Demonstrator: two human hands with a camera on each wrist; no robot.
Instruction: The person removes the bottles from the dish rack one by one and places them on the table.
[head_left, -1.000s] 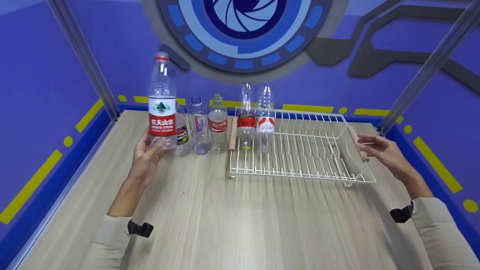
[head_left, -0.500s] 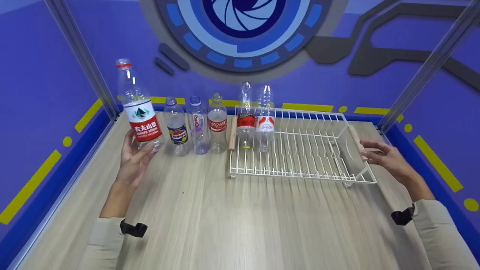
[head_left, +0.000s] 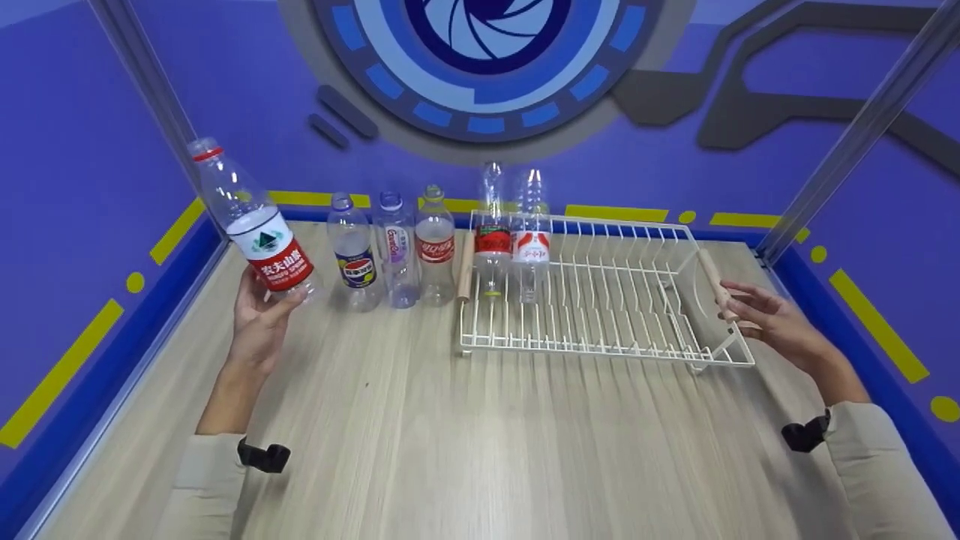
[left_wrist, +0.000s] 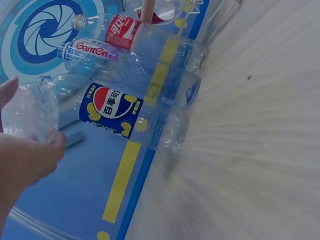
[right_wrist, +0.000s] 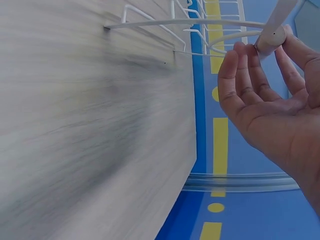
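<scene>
Your left fingers [head_left: 246,291] grip the big bottle [head_left: 259,234] near its base, tilted left over the bench [head_left: 480,450]; your right fingers [right_wrist: 229,82] hold the rack handle [head_left: 714,277].

Blue-purple walls [head_left: 75,187] enclose a pale wood-grain bench [head_left: 487,450] on three sides, with grey posts [head_left: 156,97] at the two far corners. A big round emblem [head_left: 491,67] (rather like a camera shutter) dominates the back wall [head_left: 637,165], above yellow dashes [head_left: 615,215]; light gleams softly on the bench.
</scene>
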